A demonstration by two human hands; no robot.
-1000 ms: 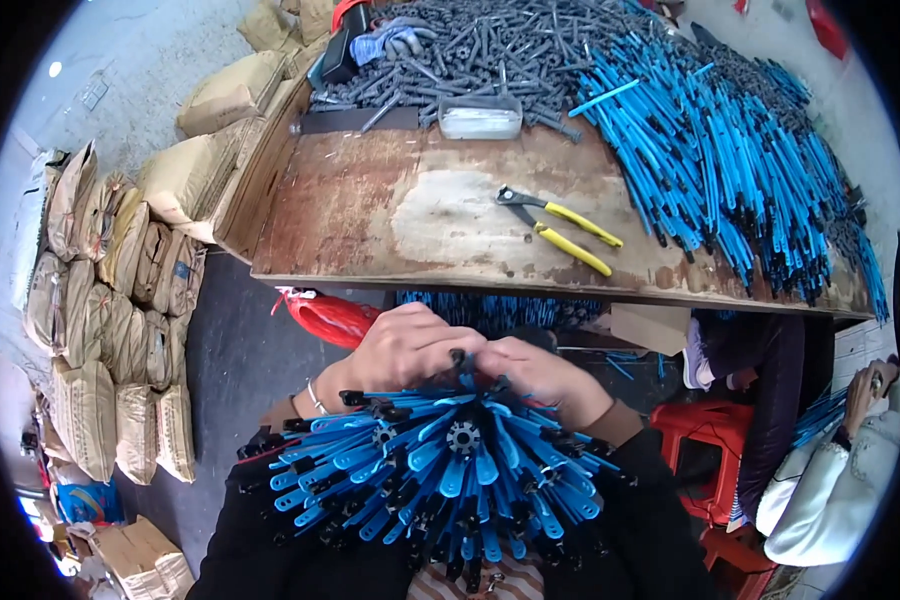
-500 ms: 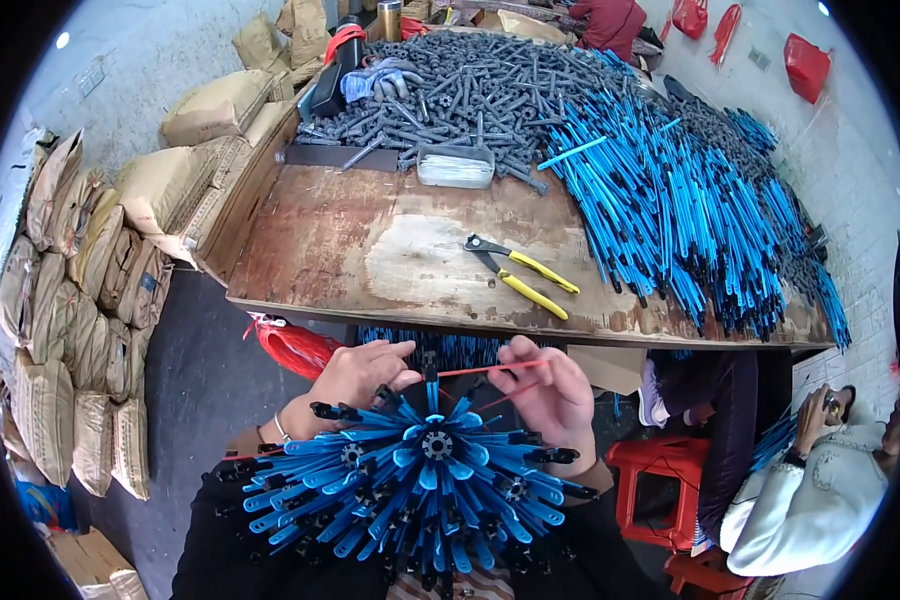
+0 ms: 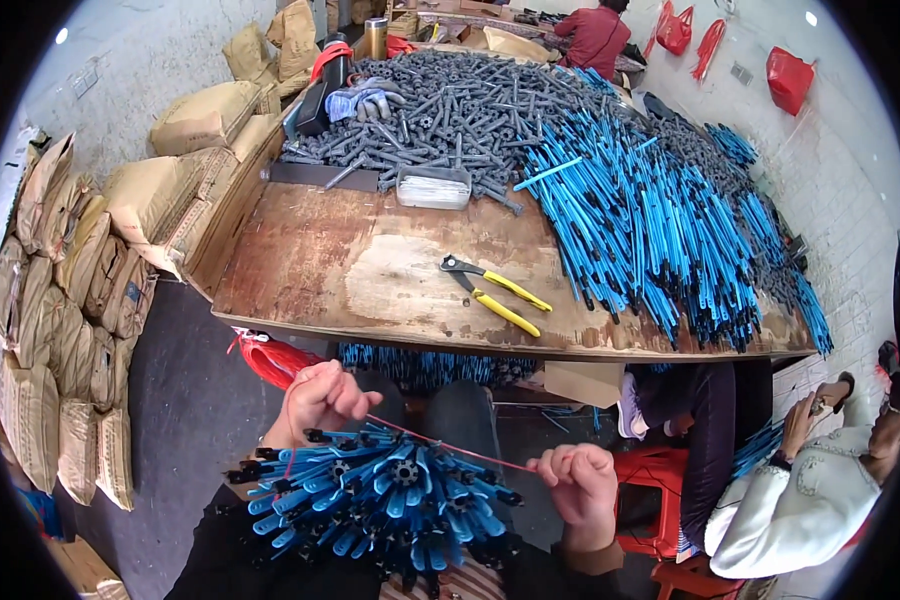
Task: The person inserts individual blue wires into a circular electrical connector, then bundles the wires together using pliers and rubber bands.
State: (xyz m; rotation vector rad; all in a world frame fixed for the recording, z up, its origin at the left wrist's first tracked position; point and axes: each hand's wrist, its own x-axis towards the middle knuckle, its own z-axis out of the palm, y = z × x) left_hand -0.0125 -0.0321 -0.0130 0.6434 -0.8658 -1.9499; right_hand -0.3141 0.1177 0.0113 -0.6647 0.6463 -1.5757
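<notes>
A thick bundle of blue and black plastic strips rests on my lap, their ends fanned toward me. A thin red cord stretches taut above the bundle's far side, between my two hands. My left hand is closed on the cord at the bundle's left, and a length of it hangs down beside the strips. Out to the right, apart from the bundle, my right hand is closed in a fist on the cord's other end. The strips hide the bundle's underside.
Yellow-handled pliers lie on the wooden table. Behind are a heap of grey plastic parts, a pile of blue strips and a small clear tray. Stacked sacks stand left; a co-worker sits right, near a red stool.
My hands have moved apart, the right one outward and down, and both have closed. The red cord is drawn out longer between them. The bundle has shifted left and tipped lower.
</notes>
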